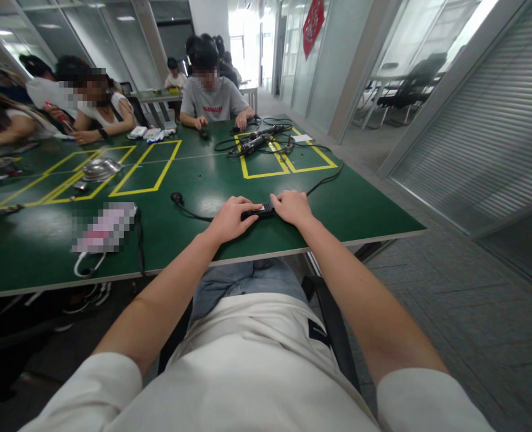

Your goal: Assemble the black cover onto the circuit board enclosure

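A black power adapter (pixel 266 209) with a small pale label lies near the table's front edge, a cord running from either side. My left hand (pixel 234 219) grips its left end, thumb on the near side and fingers along the far side. At the opposite end, my right hand (pixel 292 207) is closed on it, fingers bent. The left cord leads to a black plug (pixel 176 197) resting on the table. On the right, a black cord (pixel 326 180) runs back toward the tangle of cables. What lies under my fingers is hidden.
Black rod-shaped devices with tangled cables (pixel 259 141) lie across yellow tape outlines on the green table (pixel 373 219). Left are a shiny metal bowl-like piece (pixel 100 169) and a blurred pinkish item (pixel 108 228) with a strap. Across the table, a person (pixel 214 99) handles black objects; others sit left.
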Demonstrator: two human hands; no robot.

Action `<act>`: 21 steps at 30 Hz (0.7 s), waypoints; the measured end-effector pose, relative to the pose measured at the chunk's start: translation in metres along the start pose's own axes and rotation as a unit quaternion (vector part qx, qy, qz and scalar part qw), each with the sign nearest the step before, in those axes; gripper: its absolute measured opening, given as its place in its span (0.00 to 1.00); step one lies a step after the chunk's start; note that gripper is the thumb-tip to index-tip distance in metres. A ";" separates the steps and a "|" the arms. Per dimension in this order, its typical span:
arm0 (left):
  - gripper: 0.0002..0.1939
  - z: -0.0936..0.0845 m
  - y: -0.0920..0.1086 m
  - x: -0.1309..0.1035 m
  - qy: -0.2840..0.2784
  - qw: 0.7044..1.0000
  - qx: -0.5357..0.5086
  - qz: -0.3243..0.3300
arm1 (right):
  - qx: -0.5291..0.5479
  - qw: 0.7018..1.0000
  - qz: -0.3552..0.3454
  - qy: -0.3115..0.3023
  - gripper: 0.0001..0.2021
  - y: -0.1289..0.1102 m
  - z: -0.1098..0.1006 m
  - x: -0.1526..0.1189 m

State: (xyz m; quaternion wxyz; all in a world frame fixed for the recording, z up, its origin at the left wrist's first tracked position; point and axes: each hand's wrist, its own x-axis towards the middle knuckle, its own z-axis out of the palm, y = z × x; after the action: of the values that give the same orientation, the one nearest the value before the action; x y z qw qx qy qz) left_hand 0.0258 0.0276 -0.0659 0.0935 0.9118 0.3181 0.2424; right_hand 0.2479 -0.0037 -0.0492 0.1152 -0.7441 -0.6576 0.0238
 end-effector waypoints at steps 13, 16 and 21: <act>0.13 0.003 -0.013 0.003 0.116 0.966 0.065 -0.222 | -0.003 1.000 -0.002 0.001 0.32 -0.001 -0.002 -0.003; 0.10 0.001 -0.010 0.000 0.143 0.963 0.078 -0.216 | -0.007 1.000 -0.006 0.002 0.31 -0.002 -0.002 -0.004; 0.22 -0.006 0.002 -0.002 0.101 0.962 0.127 -0.220 | -0.014 1.000 -0.005 -0.001 0.31 -0.005 -0.005 -0.005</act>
State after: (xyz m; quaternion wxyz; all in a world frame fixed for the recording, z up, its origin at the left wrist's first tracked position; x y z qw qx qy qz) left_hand 0.0224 0.0248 -0.0609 -0.0052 0.7946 0.5465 0.2645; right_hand 0.2436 -0.0091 -0.0443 0.1041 -0.7426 -0.6614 0.0150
